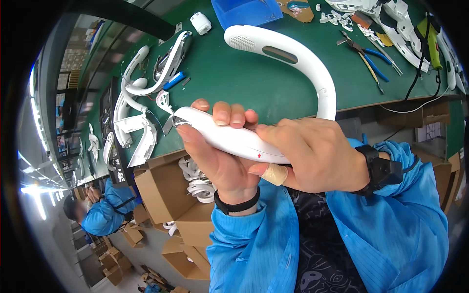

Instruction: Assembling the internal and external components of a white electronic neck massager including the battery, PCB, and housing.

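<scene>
A white, curved neck fan (pixel 326 90) is held in both my hands above the near edge of the green bench. Its far arm, with a perforated grille and a long slot, arches out over the bench top. My left hand (pixel 220 163) is closed round the near arm from below, its fingertips over the top edge. The tip of that arm looks open, with thin grey pieces showing. My right hand (pixel 312 154) grips the same arm farther right. A beige bandage (pixel 274 174) wraps the right thumb. Beyond the left fingertips lies a small white plastic piece (pixel 163 101).
Opened white fan parts (pixel 131 93) and a blue tool (pixel 174 81) lie left. A white cylinder (pixel 200 23) and a blue bin (pixel 249 22) stand farther back. Blue-handled pliers (pixel 376 54) and a green tool (pixel 431 46) lie right. Below are cardboard boxes (pixel 156 198); a co-worker (pixel 102 217) is at left.
</scene>
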The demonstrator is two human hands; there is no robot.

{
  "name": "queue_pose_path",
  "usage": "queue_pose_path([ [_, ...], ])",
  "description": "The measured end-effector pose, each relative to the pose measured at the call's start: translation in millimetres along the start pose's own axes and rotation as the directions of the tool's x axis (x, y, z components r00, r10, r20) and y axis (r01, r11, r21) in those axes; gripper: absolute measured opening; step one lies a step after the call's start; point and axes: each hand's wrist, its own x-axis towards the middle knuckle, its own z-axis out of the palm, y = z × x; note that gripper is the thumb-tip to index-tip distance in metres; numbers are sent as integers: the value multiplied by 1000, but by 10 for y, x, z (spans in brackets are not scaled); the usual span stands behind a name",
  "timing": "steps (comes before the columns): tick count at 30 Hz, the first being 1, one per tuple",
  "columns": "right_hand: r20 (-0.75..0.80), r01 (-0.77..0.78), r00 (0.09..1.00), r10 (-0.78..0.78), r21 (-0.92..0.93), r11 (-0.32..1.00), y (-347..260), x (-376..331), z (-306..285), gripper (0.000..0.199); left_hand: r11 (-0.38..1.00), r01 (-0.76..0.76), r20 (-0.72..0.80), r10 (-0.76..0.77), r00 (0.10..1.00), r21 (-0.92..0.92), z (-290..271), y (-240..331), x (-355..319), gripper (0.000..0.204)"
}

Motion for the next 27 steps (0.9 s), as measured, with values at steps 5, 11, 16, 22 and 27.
queue_pose_path([
  [5,-79,58,995,-57,4,998,43,-30,43,46,991,-20,-47,26,999,131,37,-143,-113,41],
  [11,-60,80,994,-86,-98,992,23,-30,31,29,991,-58,-107,71,992,122,141,-187,-167,29],
  [16,-21,155,987,-161,-191,969,78,-53,25,25,988,-34,-195,64,979,154,193,-191,-175,27],
  [22,49,54,997,-53,-26,998,33,32,-108,30,995,-46,-75,53,996,86,87,-158,-125,32],
  [27,-94,84,992,-81,31,996,-53,48,-231,37,995,-97,143,95,985,5,50,-46,-51,43],
])
